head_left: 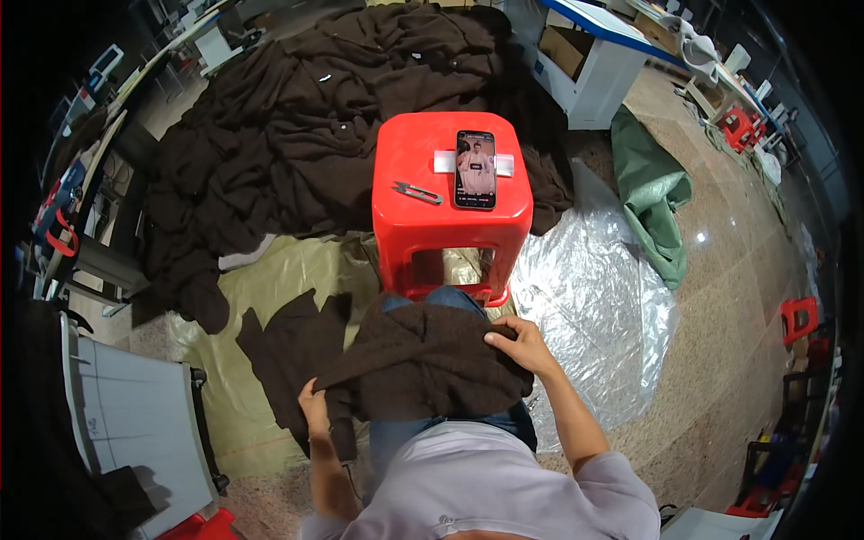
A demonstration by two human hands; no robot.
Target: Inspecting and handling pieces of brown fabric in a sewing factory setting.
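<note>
While draped over knees, brown garment (423, 360) fills both hands' (315, 409) grip.

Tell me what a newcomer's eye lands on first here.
The bright red plastic stool in the middle stands out first, with a phone and small snips on its seat. Behind it a big heap of dark brown garments covers the floor. In front, the person's left hand and right hand hold a brown garment spread over the lap.

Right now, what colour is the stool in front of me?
Bright red; the stool shows best in the head view.
</note>
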